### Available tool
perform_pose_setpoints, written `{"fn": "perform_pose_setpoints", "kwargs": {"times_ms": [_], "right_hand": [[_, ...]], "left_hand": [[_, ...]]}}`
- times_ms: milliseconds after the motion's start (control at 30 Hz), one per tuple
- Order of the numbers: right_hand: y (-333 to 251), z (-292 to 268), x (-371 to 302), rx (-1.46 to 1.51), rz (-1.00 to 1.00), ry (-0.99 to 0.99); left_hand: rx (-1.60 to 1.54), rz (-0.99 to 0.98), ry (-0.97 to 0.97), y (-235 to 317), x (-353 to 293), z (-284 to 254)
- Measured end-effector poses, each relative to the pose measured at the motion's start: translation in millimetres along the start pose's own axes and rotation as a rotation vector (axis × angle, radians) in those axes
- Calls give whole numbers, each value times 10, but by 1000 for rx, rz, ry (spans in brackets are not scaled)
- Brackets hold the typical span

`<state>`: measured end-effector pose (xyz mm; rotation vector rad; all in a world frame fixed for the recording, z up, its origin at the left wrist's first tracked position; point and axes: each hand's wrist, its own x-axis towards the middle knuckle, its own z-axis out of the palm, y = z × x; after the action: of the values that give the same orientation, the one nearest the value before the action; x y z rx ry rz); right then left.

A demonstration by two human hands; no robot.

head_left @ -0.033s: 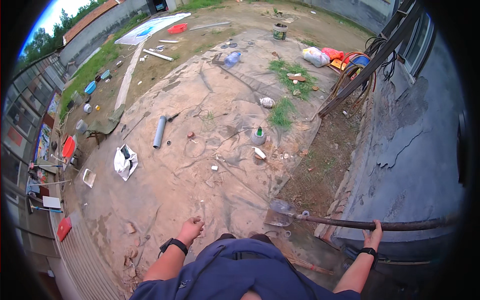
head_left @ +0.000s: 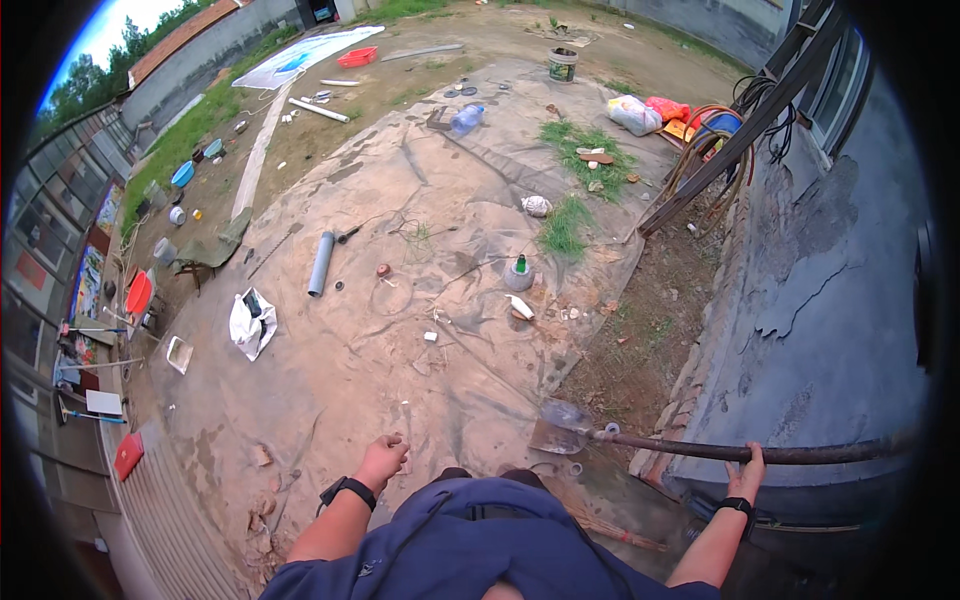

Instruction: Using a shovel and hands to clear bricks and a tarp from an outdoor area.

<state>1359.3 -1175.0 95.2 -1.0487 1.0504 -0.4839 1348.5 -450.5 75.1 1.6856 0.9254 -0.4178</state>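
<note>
Shovel (head_left: 690,444) in the right hand (head_left: 745,477), fingers closed round its handle (head_left: 820,454) beside the grey wall (head_left: 820,330); the blade (head_left: 562,422) sits near the soil strip (head_left: 635,350), though whether it touches ground is hard to judge. The left hand (head_left: 382,462) is empty, fingers loosely curled. The shovel is taken up, and no load shows on the blade yet.

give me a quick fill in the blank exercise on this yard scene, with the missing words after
The shovel has its handle at the person's ____ hand.
The basin beside the white-and-blue sheet is ____.
The white bag lies to the ____ of the thick grey pipe.

Missing words: right; red; left.
</note>
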Motion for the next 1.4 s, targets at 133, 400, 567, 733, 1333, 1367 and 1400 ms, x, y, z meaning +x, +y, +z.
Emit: {"fn": "perform_pose_setpoints", "kwargs": {"times_ms": [133,400,567,733,1333,1367,1400], "right_hand": [[88,47,-5,-18,-15,43],[495,154,-80,-182,186,111],[1137,356,-458,-432,450,-87],[2192,618,-1446,-885,582,-519],[2050,3773,-1896,-928,536,-526],[2129,3974,-1948,-980,537,-598],[2192,4179,-2010,-1032,539,-670]], "left_hand": [[-7,-15,11,-46,11,3],[423,-39,-204,-475,-234,20],[528,-135,-241,-683,-424,-62],[105,-278,-105,-696,-666,-186],[81,-281,123,-81,1856,-1340],[20,-290,139,18,2001,-1440],[-41,-299,155,102,2135,-1532]]}}
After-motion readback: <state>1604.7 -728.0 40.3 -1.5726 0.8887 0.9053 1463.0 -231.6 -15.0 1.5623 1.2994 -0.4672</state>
